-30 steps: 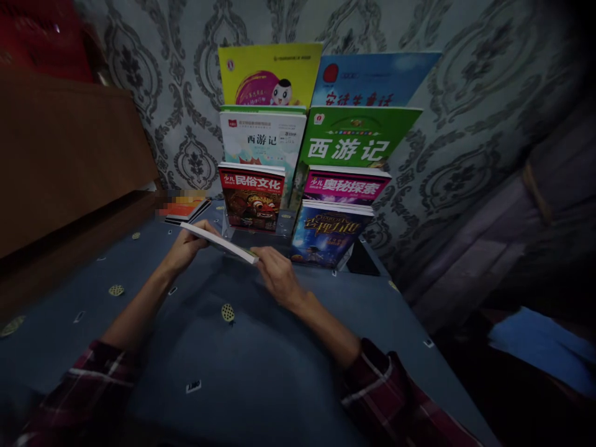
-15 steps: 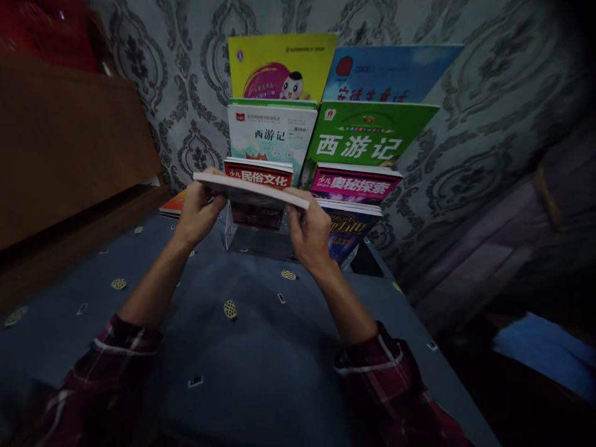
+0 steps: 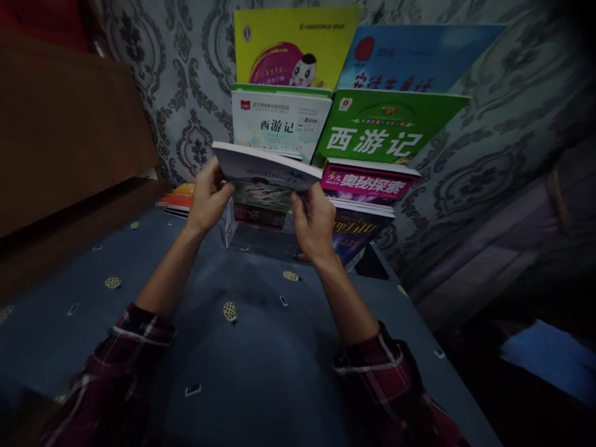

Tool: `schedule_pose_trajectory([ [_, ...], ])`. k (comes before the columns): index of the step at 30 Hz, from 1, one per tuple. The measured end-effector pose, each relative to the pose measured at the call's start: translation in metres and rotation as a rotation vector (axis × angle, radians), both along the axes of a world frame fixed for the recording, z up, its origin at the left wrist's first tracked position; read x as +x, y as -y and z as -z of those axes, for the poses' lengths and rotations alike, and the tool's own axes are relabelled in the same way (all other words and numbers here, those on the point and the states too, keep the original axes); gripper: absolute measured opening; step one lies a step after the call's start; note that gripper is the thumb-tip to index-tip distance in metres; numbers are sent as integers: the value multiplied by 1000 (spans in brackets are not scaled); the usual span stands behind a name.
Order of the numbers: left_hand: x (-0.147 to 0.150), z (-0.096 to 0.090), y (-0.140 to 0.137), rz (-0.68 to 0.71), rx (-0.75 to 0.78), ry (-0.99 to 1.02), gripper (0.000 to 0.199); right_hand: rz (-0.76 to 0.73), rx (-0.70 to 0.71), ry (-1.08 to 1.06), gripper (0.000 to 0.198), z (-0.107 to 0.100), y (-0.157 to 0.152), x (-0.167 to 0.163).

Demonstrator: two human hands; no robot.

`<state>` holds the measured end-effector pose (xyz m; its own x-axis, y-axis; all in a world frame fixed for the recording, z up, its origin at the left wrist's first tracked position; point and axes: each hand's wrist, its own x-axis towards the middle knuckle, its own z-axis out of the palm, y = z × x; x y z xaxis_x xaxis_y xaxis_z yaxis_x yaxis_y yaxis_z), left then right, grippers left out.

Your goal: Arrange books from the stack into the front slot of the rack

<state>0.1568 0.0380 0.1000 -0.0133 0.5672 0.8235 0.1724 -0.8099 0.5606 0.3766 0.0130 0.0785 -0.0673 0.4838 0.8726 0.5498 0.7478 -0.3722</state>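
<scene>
A thin book [image 3: 265, 183] with a pale top and a picture on its cover is held up between both hands. My left hand [image 3: 208, 197] is closed on its left edge, thumb on the cover. At the right edge my right hand [image 3: 316, 225] grips it the same way. Just behind it stands a clear tiered book rack [image 3: 261, 241]. The held book hides part of the rack's left column. A white book [image 3: 284, 127] shows above it, and a pink-and-black book [image 3: 370, 181] is to the right of my right hand.
Higher on the rack are a yellow book [image 3: 298, 46], a blue book [image 3: 414, 56] and a green book [image 3: 393, 127]. A dark blue book [image 3: 358, 233] fills the lower right tier. Orange books [image 3: 179, 197] lie at left, near a brown wooden cabinet [image 3: 69, 130]. The patterned cloth [image 3: 251, 366] covers the table.
Both hands have raised the book slightly and tilted it, so its cover now shows. It now covers the red book on the rack. The view has shifted a little.
</scene>
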Motion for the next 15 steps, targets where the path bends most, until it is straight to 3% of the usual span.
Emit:
schedule_pose_trajectory([
  [15, -4, 4, -16, 16, 34, -64, 28, 37, -25, 50, 19, 6, -9, 2],
])
